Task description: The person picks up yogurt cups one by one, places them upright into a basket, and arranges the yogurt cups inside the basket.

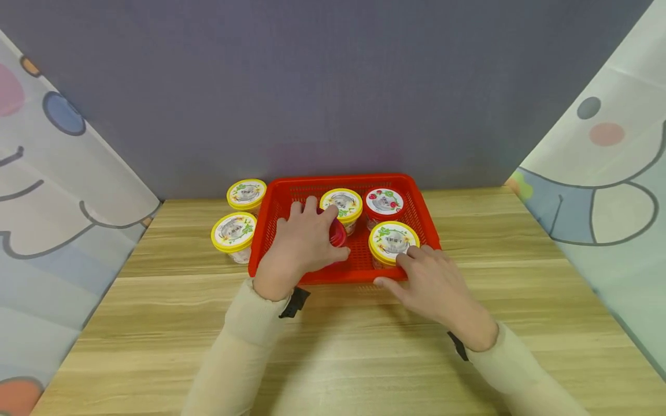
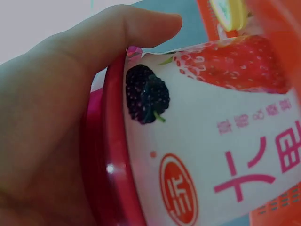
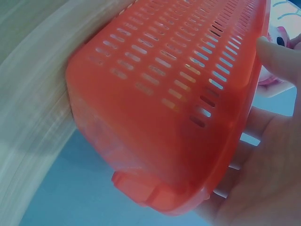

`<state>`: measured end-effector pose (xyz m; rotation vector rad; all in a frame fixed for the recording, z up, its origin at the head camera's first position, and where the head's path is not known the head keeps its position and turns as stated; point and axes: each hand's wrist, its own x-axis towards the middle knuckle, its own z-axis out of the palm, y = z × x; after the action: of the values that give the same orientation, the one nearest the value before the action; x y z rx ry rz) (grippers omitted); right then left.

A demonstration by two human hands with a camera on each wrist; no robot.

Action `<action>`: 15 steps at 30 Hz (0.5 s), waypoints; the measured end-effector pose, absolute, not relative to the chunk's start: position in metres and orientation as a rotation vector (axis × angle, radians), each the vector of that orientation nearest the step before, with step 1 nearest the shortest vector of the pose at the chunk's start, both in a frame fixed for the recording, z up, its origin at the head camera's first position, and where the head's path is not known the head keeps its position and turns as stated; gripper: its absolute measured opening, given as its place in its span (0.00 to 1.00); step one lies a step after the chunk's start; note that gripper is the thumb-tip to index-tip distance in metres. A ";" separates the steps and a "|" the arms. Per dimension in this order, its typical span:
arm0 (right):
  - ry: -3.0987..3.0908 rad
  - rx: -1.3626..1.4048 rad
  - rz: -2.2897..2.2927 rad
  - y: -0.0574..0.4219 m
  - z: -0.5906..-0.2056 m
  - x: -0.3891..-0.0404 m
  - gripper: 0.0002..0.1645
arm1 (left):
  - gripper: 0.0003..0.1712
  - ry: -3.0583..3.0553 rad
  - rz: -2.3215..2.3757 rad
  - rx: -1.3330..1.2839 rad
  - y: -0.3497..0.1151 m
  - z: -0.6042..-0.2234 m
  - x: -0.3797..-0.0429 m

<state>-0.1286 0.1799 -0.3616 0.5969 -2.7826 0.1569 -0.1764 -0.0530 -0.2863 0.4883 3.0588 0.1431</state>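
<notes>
While the left hand [image 1: 304, 240], palm down and fingers spread, grips the pink cup [image 1: 338, 235] mid-frame inside the basket [image 1: 340, 178], the right hand [image 1: 434, 283] bends over the basket's lower-right rim, holding it.

A red plastic basket [image 3: 141, 122] fills the middle of the frame, its slotted wall running toward the upper right, beside a pale wood-grained tabletop [image 3: 37, 70] along the left. At the right edge, the right hand [image 3: 268, 155] grips the rim, thumb uppermost, the fingers passing behind it; a partly hidden pink-and-white item [image 3: 281, 34] shows in the upper right corner.
</notes>
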 end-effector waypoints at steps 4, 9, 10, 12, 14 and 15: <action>-2.779 0.598 0.170 0.180 -0.362 -0.128 0.33 | 0.41 3.022 0.112 0.507 -0.043 -0.291 -0.177; -2.777 0.590 0.182 0.180 -0.362 -0.129 0.33 | 0.42 2.999 0.063 0.569 -0.031 -0.292 -0.179; -2.777 0.589 0.184 0.180 -0.362 -0.129 0.33 | 0.43 2.994 0.051 0.576 -0.028 -0.292 -0.180; -2.774 0.591 0.184 0.181 -0.362 -0.129 0.33 | 0.44 2.983 0.019 0.578 -0.025 -0.292 -0.182; -2.770 0.596 0.186 0.181 -0.363 -0.129 0.33 | 0.44 2.974 -0.026 0.583 -0.023 -0.293 -0.185; -2.768 0.598 0.186 0.182 -0.363 -0.129 0.33 | 0.44 2.970 -0.045 0.586 -0.022 -0.293 -0.186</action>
<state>-0.1292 0.1816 -0.3628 0.5982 -2.7685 0.1864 -0.1862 -0.0221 -0.2934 0.5859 2.9697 -0.0448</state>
